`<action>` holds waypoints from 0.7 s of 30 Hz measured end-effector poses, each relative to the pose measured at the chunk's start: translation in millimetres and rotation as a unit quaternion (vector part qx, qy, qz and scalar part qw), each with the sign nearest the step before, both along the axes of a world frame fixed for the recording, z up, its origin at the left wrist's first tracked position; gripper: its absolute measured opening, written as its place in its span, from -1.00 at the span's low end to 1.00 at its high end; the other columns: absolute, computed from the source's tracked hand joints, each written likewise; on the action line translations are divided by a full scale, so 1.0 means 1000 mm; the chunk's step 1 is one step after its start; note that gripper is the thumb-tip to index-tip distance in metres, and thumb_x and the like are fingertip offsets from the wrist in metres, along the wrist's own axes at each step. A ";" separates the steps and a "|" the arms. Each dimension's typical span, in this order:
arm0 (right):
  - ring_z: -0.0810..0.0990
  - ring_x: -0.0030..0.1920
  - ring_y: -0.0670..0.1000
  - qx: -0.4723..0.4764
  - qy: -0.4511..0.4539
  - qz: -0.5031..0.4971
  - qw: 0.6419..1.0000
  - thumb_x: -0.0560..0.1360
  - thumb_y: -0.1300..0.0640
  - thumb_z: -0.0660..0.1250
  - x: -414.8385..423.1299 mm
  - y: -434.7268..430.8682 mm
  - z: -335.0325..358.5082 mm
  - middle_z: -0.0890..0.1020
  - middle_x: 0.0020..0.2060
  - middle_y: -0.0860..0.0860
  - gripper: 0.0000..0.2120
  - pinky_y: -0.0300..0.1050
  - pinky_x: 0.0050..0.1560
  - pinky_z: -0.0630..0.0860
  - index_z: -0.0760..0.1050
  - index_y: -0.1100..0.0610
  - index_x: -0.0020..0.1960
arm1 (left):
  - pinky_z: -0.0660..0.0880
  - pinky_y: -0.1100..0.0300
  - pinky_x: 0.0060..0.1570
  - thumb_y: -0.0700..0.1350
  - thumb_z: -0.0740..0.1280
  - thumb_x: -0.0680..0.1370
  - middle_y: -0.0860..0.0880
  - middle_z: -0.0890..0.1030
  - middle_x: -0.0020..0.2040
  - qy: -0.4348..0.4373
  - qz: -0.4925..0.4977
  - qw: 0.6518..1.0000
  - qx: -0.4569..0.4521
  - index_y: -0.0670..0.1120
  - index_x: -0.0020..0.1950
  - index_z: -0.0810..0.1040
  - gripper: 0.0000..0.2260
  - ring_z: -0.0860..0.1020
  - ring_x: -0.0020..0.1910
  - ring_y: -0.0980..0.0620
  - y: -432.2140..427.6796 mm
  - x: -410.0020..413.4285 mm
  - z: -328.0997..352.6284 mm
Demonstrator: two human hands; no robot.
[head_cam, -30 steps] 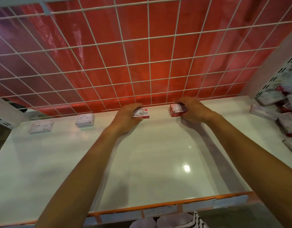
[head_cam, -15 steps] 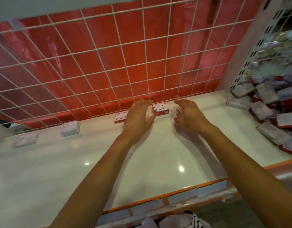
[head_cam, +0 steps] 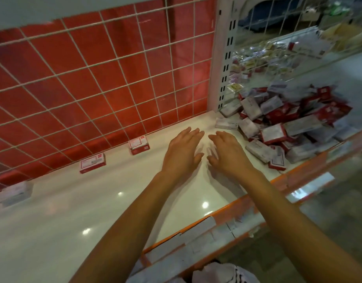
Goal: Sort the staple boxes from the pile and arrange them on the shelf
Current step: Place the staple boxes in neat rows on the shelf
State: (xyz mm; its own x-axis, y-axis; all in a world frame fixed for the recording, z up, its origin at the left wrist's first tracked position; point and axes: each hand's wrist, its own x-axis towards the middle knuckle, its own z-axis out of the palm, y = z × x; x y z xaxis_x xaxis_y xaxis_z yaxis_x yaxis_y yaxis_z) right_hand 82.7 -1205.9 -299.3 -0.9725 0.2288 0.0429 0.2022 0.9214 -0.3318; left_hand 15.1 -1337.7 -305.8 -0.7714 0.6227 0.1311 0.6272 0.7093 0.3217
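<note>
Staple boxes [head_cam: 139, 145] along back edge; pile [head_cam: 278, 127] right.

The leftmost staple box [head_cam: 16, 193] is blurred, its print unreadable. The far side of the pile [head_cam: 288, 127] is smeared. Both forearms [head_cam: 123, 231] are cut off at the lower edge.

Left arm: bare forearm, extended forward from lower centre. Left hand [head_cam: 183, 153]: palm down, fingers straight and slightly spread, holding nothing. Right arm: bare forearm, extended forward from lower right. Right hand [head_cam: 229, 153]: palm down, fingers relaxed and slightly spread, holding nothing. Both hands: side by side, close together, fingertips nearly meeting, not touching.
</note>
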 end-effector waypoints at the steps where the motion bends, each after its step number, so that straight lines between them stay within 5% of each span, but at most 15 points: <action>1: 0.11 0.47 0.10 -0.002 0.006 -0.005 1.000 0.52 0.02 0.29 0.005 0.008 0.001 0.21 0.47 0.12 -0.41 -0.06 0.45 0.05 0.18 0.10 0.48 | 0.06 0.07 0.47 0.08 0.29 0.56 0.10 0.22 0.52 0.009 -0.020 1.000 0.000 0.09 0.52 0.20 -0.45 0.11 0.52 0.04 0.009 0.003 -0.001; 7: 0.27 0.36 0.15 -0.047 0.064 -0.053 0.995 0.47 0.19 0.33 0.033 0.050 0.007 0.37 0.34 0.14 -0.50 -0.06 0.34 0.23 0.34 0.19 0.39 | 0.18 0.07 0.42 -0.03 0.32 0.55 0.03 0.38 0.44 0.028 -0.110 0.993 0.022 0.00 0.46 0.33 -0.53 0.23 0.46 -0.03 0.061 0.017 -0.004; 15: 0.53 0.00 0.20 -0.023 0.140 -0.153 0.978 0.40 0.36 0.29 0.060 0.095 0.004 0.59 -0.04 0.19 -0.72 0.00 -0.07 0.47 0.56 0.24 0.08 | 0.48 -0.04 0.12 -0.23 0.42 0.39 -0.08 0.55 0.27 0.021 -0.206 0.978 0.021 -0.08 0.29 0.52 -0.54 0.51 0.17 -0.19 0.115 0.032 -0.005; 21: 0.53 -0.15 0.26 0.013 0.112 -0.161 0.980 0.27 0.31 0.41 0.075 0.099 -0.018 0.57 -0.18 0.24 -0.74 0.01 -0.24 0.46 0.53 0.30 -0.04 | 0.43 -0.09 0.13 -0.21 0.33 0.41 -0.01 0.47 0.36 0.025 -0.227 0.973 -0.019 0.00 0.37 0.45 -0.49 0.44 0.23 -0.21 0.124 0.028 -0.016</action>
State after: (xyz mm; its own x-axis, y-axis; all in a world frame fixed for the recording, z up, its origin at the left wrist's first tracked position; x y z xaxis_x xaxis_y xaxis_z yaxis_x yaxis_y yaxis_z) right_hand 157.6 -1106.4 -317.6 -0.8154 0.5185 0.2575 0.4084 0.8304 -0.3790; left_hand 43.3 -1214.2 -322.0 -0.4087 0.9030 0.1325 0.8932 0.3660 0.2613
